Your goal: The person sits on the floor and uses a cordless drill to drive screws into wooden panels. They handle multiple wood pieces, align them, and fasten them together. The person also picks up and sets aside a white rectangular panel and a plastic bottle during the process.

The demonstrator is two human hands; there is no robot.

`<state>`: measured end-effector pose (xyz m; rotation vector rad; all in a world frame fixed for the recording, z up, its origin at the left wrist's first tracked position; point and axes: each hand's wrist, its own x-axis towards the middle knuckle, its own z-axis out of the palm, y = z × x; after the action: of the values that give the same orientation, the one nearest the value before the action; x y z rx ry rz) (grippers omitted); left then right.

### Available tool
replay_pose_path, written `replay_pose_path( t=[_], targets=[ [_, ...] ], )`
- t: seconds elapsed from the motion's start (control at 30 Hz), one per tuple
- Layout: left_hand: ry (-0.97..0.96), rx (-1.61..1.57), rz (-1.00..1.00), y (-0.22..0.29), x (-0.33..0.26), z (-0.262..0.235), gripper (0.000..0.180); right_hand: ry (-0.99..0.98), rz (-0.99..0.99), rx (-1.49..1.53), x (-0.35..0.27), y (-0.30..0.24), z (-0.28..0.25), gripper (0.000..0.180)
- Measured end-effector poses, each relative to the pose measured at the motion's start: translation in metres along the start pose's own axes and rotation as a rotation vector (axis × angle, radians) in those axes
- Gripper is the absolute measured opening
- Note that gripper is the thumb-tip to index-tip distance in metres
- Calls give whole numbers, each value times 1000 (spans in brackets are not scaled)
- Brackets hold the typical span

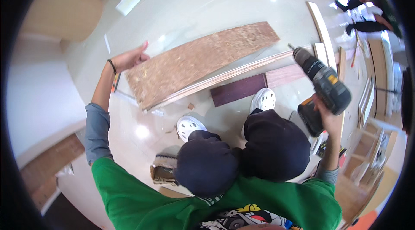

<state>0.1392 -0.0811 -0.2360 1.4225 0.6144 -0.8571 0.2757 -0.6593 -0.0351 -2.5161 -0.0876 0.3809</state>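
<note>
A long wooden board (203,59) with a rough, chip-like brown face lies across the floor ahead of my feet, tilted, with its right end farther off. My left hand (135,58) is at its far left edge, fingers curled at the edge and thumb sticking out. In my right hand (327,119) is a black cordless drill (330,91), gripped by the handle above its battery. Its bit points up and left, a little beyond the board's right end and apart from it. Along the board's near side runs a pale, layered edge (225,74).
A dark reddish plank (239,90) lies before my right shoe (263,100). Pale strips (322,31) stand beyond the drill. An open box (164,168) sits by my left knee. A white panel (47,100) is at left. Another person (371,11) is at far right.
</note>
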Motion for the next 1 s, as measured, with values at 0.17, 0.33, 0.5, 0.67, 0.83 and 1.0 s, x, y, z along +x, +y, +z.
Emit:
replay_pose_path(
  t=[0.17,0.33,0.5,0.67,0.83,1.0],
  targets=[
    [-319,187,12,59,24,17,54,127,15,121,-35,54,6,16],
    [-23,156,69,160,-18,46,39,251,332,249,-70,90,-2,23],
    [-10,344,146,237,-68,93,38,371,404,348,-91,104,38,19],
    [92,585,373,264,-140,165,34,363,317,311,-149,123,79,22],
    [134,595,360,282,-147,275,34,293,245,319,-208,153,121,26],
    [267,618,308,363,-106,355,40,228,138,524,-186,180,118,35]
  ],
)
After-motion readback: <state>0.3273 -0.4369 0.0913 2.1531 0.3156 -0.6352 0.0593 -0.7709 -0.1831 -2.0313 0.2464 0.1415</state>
